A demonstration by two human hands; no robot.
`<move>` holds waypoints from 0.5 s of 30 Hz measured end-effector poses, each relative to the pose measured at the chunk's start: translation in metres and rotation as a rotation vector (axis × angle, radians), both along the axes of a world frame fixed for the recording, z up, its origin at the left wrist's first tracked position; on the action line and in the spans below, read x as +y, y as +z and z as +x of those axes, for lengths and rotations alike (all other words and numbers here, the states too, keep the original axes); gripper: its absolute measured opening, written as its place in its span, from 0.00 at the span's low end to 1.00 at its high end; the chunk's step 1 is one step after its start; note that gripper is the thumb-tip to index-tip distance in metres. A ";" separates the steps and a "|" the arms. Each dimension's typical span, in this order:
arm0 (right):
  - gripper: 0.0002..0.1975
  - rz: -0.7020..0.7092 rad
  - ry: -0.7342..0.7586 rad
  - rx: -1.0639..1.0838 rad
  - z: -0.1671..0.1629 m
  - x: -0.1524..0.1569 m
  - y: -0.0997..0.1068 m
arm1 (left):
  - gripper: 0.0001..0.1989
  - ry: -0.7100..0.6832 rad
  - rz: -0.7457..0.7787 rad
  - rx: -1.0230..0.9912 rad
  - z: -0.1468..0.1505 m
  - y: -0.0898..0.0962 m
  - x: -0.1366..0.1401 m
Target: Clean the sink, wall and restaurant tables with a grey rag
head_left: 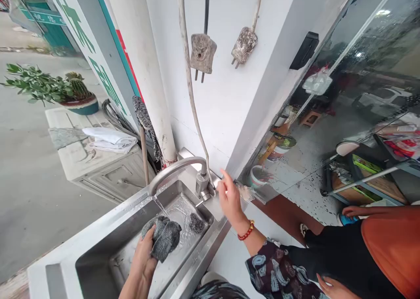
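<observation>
One steel sink [88, 237], open basin room at its left end. My left fingers [148, 238] grip one grey cloth [166, 241] over the basin, near one running faucet [179, 164]. One dark scrubber [196, 223] near the right edge. Right fingers [230, 188] half-open, empty, beside the faucet.

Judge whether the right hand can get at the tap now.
Probably yes: the right hand looks empty and is raised beside the tap; only the cord running down there might hinder slightly.
</observation>
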State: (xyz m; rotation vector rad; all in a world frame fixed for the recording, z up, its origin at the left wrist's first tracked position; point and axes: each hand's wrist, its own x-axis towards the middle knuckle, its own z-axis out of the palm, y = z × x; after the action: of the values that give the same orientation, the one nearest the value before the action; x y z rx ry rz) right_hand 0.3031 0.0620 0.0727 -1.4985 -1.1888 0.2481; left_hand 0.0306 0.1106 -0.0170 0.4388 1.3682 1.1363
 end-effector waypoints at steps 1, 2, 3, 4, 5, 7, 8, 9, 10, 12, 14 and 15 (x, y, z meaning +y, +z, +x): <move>0.23 0.057 -0.126 0.092 0.029 -0.001 0.016 | 0.08 0.010 -0.048 -0.033 0.000 -0.004 -0.002; 0.25 0.110 -0.218 0.162 0.056 0.001 0.032 | 0.08 0.026 -0.084 -0.060 0.001 -0.008 -0.004; 0.27 0.149 -0.279 0.208 0.080 0.004 0.049 | 0.08 0.048 -0.115 -0.077 0.002 -0.011 -0.005; 0.28 0.180 -0.314 0.230 0.098 0.007 0.064 | 0.09 0.070 -0.137 -0.082 0.002 -0.013 -0.006; 0.28 0.207 -0.327 0.237 0.109 0.010 0.076 | 0.10 0.089 -0.147 -0.076 0.002 -0.014 -0.007; 0.27 0.257 -0.309 0.234 0.109 0.013 0.089 | 0.10 0.112 -0.156 -0.056 0.003 -0.013 -0.008; 0.26 0.279 -0.279 0.232 0.098 0.011 0.088 | 0.11 0.120 -0.147 -0.047 0.003 -0.012 -0.009; 0.26 0.286 -0.228 0.231 0.083 0.008 0.083 | 0.11 0.127 -0.133 -0.039 0.002 -0.010 -0.010; 0.25 0.272 -0.164 0.232 0.065 0.004 0.075 | 0.11 0.131 -0.112 -0.034 0.002 -0.007 -0.010; 0.24 0.189 -0.031 0.239 0.032 -0.004 0.056 | 0.11 0.138 -0.072 -0.027 -0.002 -0.002 -0.012; 0.25 0.110 0.037 0.278 0.016 -0.009 0.046 | 0.10 0.149 -0.045 -0.024 -0.007 0.002 -0.014; 0.25 0.100 0.033 0.305 0.015 -0.010 0.048 | 0.10 0.153 -0.041 -0.022 -0.010 0.004 -0.015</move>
State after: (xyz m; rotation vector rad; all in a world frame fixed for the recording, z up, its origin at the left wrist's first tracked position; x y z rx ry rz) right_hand 0.3182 0.0519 0.1203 -1.3012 -0.9673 0.4184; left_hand 0.0203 0.0957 -0.0132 0.2950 1.4223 1.2321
